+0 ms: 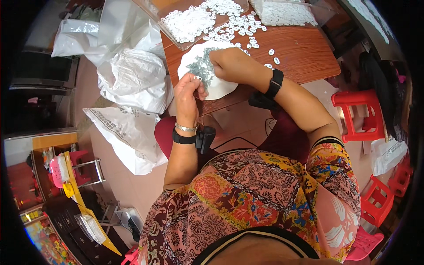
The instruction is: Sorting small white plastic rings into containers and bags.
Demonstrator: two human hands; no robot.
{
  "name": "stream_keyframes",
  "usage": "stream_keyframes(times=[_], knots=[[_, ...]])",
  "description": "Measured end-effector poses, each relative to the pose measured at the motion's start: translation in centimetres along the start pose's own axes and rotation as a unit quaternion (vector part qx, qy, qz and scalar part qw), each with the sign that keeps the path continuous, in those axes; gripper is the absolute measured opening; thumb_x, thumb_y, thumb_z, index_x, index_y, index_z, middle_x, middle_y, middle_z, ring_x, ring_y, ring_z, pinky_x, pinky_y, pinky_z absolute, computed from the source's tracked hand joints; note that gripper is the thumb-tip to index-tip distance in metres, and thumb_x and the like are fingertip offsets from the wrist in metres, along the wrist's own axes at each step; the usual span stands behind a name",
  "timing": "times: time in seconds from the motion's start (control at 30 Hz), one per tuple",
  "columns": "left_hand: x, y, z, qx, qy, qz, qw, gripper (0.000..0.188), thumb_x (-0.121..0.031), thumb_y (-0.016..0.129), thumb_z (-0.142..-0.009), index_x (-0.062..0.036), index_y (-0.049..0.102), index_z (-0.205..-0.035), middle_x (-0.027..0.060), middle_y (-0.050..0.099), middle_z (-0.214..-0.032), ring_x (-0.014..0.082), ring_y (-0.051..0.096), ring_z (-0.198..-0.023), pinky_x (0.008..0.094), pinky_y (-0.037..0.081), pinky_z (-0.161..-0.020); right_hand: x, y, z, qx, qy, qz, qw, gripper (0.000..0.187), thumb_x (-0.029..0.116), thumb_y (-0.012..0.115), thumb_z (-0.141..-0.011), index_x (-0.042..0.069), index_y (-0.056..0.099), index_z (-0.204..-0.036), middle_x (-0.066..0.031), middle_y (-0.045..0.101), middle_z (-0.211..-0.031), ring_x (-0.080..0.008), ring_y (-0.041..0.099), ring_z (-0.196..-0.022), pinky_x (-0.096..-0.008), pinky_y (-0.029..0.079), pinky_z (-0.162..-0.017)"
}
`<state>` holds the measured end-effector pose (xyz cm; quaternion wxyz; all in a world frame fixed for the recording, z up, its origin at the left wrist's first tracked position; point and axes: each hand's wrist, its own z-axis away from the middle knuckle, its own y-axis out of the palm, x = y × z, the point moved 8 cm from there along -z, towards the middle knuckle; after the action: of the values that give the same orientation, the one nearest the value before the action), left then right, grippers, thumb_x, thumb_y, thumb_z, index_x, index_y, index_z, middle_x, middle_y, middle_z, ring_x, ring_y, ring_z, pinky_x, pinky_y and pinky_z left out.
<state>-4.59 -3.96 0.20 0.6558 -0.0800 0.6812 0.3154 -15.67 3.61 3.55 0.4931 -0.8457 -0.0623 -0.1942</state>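
My left hand (186, 98) is closed at the lower left of a white round plate or sheet (223, 90), pinching a small white plastic piece with holes (197, 77) between thumb and fingers. On the plate lies a heap of tiny grey-green parts (201, 67), too small to name. My right hand (233, 65) is closed with its fingers bent down over the right side of that heap; whatever they grip is hidden behind the back of the hand. Several loose oval white pieces with two holes (276, 60) are scattered on the wooden table (304, 57) beyond it.
A clear tray (182, 44) heaped with white pieces stands at the table's far left, and a clear bag of more pieces (285, 14) lies at the back. White sacks (132, 79) fill the floor at left. Red plastic stools (360, 115) stand at right.
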Motion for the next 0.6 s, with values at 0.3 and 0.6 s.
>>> stream_keyframes(times=[0.3, 0.6], knots=[[-0.2, 0.5, 0.4, -0.004, 0.019, -0.029, 0.999, 0.014, -0.010, 0.048, -0.086, -0.0055, 0.050, -0.072, 0.0010, 0.049, -0.061, 0.0088, 0.045, -0.053, 0.0208, 0.036, -0.050, -0.5, -0.6, -0.2, 0.030, 0.132, -0.433, 0.891, 0.014, 0.008, 0.060, -0.081, 0.000, 0.064, -0.090, -0.0051, 0.061, -0.066, -0.0116, 0.058, -0.060, -0.0264, 0.047, -0.055], [-1.2, 1.7, 0.7, -0.008, 0.047, -0.074, 0.996, 0.014, -0.010, 0.048, -0.087, -0.0040, 0.051, -0.075, -0.0010, 0.048, -0.062, 0.0068, 0.044, -0.055, 0.0202, 0.034, -0.051, 0.2, -0.8, 0.5, 0.057, 0.202, -0.538, 0.816, 0.016, 0.017, 0.062, -0.087, 0.001, 0.064, -0.087, -0.0010, 0.060, -0.070, -0.0061, 0.054, -0.062, -0.0201, 0.045, -0.054]])
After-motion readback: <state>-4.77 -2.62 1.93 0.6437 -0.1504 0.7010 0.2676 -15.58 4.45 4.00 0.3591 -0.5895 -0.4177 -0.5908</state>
